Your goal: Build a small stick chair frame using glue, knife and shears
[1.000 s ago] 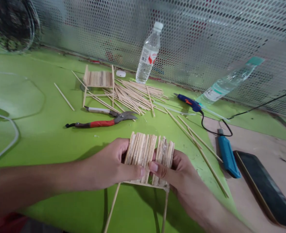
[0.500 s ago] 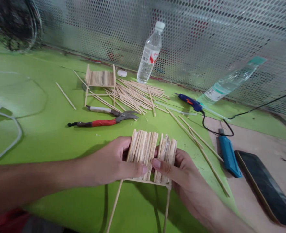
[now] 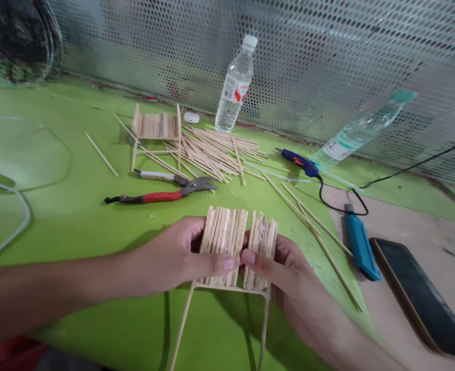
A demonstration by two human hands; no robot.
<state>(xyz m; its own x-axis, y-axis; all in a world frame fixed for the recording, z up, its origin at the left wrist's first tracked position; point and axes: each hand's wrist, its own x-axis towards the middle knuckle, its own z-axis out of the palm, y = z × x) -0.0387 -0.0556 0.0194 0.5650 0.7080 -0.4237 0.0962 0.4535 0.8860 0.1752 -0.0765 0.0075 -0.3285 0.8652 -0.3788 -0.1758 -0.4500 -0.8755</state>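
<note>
Your left hand [image 3: 184, 256] and right hand [image 3: 287, 264] have shifted slightly up in view since a second ago, grasping opposite sides of the pale wooden-stick panel [image 3: 222, 234] between them. Right of them lies a blue-handled tool [image 3: 361, 248]; beyond them, red-and-white-handled metal shears [image 3: 187, 191], then loose, thin wooden sticks [image 3: 214, 154].

The stick frame [image 3: 223, 232] hides most fingers of the left hand [image 3: 183, 252] and right hand [image 3: 287, 270], its near legs [image 3: 182, 325] cut off.
</note>
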